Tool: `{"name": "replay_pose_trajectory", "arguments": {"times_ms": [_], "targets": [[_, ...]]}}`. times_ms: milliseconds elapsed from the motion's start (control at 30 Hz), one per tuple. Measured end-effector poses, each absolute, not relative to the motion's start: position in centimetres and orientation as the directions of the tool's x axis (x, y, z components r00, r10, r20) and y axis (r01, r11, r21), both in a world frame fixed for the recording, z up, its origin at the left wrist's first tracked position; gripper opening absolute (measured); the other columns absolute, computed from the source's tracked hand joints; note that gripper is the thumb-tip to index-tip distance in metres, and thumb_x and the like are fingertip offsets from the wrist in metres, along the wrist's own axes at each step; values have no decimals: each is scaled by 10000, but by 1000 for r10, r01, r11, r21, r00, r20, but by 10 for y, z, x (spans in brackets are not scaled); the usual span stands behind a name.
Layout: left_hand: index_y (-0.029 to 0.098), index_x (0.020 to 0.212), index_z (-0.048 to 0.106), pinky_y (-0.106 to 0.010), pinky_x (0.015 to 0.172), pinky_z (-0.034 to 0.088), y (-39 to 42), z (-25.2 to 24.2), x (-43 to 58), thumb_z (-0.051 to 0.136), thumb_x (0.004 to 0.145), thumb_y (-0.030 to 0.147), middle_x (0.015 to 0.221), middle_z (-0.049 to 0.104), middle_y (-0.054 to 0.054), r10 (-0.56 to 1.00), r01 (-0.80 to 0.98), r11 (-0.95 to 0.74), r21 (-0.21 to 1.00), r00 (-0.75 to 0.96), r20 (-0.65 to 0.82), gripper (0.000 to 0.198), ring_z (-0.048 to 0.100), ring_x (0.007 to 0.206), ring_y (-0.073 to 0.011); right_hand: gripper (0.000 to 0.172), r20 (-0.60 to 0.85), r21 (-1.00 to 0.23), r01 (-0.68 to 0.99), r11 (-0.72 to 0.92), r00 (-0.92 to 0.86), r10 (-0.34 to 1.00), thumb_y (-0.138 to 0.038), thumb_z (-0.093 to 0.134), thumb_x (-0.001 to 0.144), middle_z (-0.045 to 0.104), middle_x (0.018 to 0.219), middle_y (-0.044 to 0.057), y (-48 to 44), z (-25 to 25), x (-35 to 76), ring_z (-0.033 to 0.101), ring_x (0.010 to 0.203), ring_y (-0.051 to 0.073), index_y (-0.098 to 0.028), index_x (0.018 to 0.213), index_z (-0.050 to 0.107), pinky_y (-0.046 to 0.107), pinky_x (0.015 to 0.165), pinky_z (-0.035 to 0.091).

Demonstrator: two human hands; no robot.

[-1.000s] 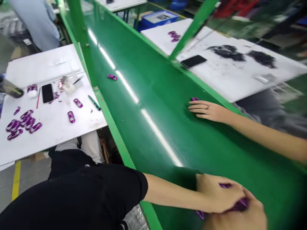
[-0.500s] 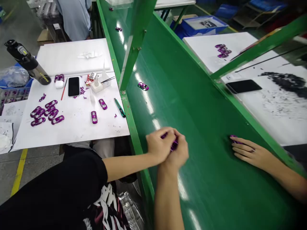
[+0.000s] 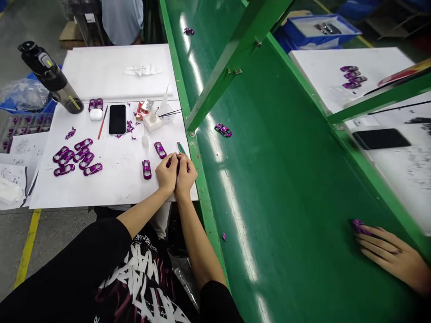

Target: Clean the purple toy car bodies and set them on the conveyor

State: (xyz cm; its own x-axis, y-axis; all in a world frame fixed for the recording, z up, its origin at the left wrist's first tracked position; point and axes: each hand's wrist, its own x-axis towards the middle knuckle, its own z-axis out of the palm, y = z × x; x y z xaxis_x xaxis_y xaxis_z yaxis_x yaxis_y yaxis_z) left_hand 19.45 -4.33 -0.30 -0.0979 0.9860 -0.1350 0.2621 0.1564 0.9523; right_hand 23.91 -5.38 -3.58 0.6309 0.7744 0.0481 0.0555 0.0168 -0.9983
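Observation:
My left hand point(image 3: 167, 172) and my right hand point(image 3: 185, 172) are cupped side by side over the right edge of the white table point(image 3: 111, 188), closed on purple toy car shells that show only as a dark sliver between the fingers. Two single purple shells point(image 3: 147, 169) lie just left of my hands. A cluster of several purple shells point(image 3: 76, 157) lies further left. One purple shell point(image 3: 223, 130) rests on the green conveyor belt point(image 3: 269, 179).
A black phone point(image 3: 117, 119), red pencil, earbud case and dark bottle point(image 3: 50, 76) stand at the table's back. Another person's hand point(image 3: 390, 255) lies on the belt at lower right, touching a purple shell. A green frame post point(image 3: 229, 72) crosses above the belt.
My two hands, closed on the purple shells, have moved from the belt leftward onto the white table. The camera has swung left, so the other person's hand now sits lower right.

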Motion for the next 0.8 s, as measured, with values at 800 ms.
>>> {"name": "replay_pose_trajectory", "arguments": {"times_ms": [800], "targets": [[167, 1509, 605, -433, 1352, 300, -12, 7, 146, 488, 1062, 386, 1633, 551, -109, 841, 514, -424, 746, 530, 113, 512, 439, 1587, -252, 776, 252, -918, 392, 52, 478, 841, -817, 282, 1033, 792, 1215, 110, -34, -26, 279, 736, 1198, 256, -214, 1263, 713, 435, 1128, 545]]}}
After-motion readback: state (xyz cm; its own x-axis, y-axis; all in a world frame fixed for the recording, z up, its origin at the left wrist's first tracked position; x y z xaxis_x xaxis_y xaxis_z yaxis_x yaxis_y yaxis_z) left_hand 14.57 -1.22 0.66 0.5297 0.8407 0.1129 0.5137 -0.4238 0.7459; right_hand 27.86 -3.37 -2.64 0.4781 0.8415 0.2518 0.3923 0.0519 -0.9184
